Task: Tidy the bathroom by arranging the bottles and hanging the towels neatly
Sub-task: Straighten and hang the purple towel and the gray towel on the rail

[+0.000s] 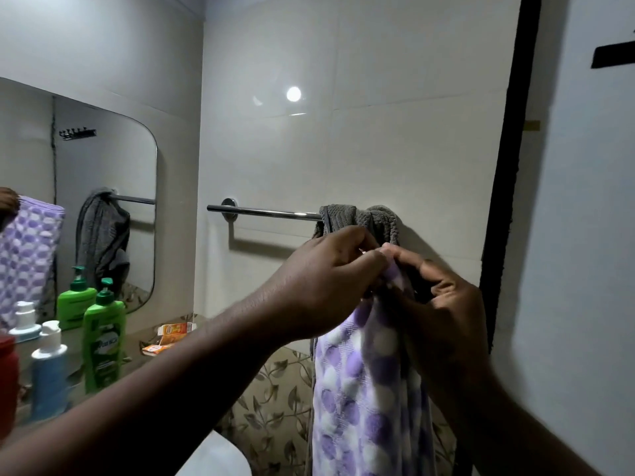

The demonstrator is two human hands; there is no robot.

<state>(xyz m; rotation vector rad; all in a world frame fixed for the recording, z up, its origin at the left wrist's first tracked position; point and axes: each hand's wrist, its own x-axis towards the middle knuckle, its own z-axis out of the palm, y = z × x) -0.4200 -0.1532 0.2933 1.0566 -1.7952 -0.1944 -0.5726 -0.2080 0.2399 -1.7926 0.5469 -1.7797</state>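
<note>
Head view: left hand [328, 281] and right hand [445, 305] outstretched, both pinching dotted towel [360, 393]

The towel rail [268, 211] is polished, shiny metal. The grey towel [378, 216] on it is ribbed, matt cloth; the purple dotted towel [360, 389] is soft woven cloth. The wall tiles [395, 139] are smooth and glossy, and the green bottle [103, 341] is shiny plastic.
</note>
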